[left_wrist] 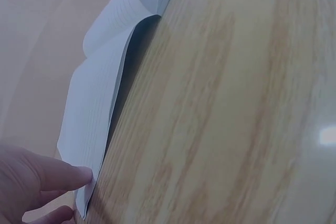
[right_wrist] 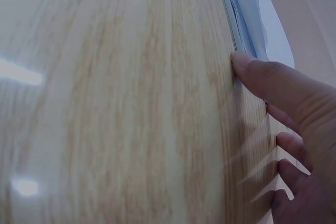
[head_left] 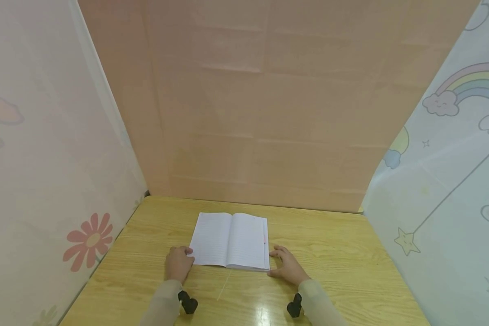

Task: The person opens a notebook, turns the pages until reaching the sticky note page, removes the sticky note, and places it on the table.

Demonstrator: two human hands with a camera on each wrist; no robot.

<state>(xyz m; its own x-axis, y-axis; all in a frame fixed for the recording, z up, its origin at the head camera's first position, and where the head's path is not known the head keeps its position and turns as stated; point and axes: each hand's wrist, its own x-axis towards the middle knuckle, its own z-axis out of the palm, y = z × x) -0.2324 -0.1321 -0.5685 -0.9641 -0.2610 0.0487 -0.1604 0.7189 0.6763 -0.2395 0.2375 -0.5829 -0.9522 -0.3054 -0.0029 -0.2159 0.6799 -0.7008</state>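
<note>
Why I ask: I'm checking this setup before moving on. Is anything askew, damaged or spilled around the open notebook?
Nothing stands out. The notebook lies open and flat, roughly square to the table. The left hand and right hand touch its near corners.

The surface [head_left: 330,253] is pale wood grain, smooth and glossy with glare spots. The notebook [head_left: 230,240] has matt, lined white paper.

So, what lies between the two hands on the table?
The open notebook lies between the left hand and the right hand; each touches a near corner, in the head view.
</note>
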